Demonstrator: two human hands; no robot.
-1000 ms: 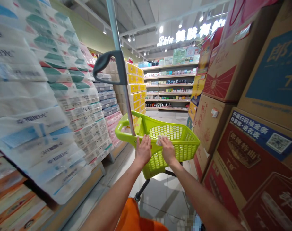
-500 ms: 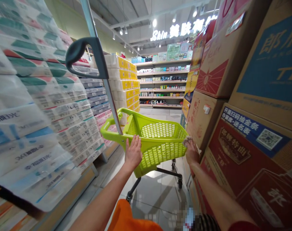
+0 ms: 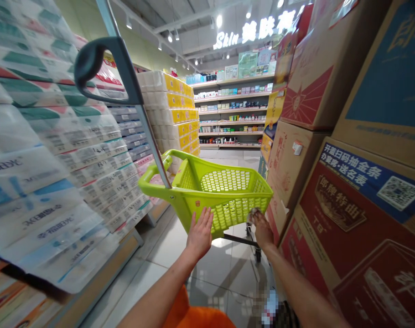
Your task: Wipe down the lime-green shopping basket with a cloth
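Note:
In front of me stands a lime-green shopping cart [image 3: 194, 198] with a perforated basket. A metal pole [image 3: 155, 148] rises from its left end and carries a dark grey looped grip [image 3: 134, 75]. My left hand [image 3: 199, 234] lies against the near side of the basket, fingers stretched out and close together, holding nothing. Farther right, my right hand [image 3: 263, 231] presses a crumpled whitish cloth [image 3: 253, 215] to the lower right part of the same side. The palm side of both hands is hidden.
Packs of tissue paper [image 3: 98, 159] are stacked high on the left, with yellow-and-white packs [image 3: 180, 116] beyond. Cardboard boxes [image 3: 351, 196] rise close on the right, near my right arm. Shelves of small products [image 3: 233, 107] cross the far end above a tiled floor [image 3: 224, 271].
My right hand went right along the basket's rim with the cloth, then down and slightly left onto the side wall. My left hand slid from near the rim to lower on the side.

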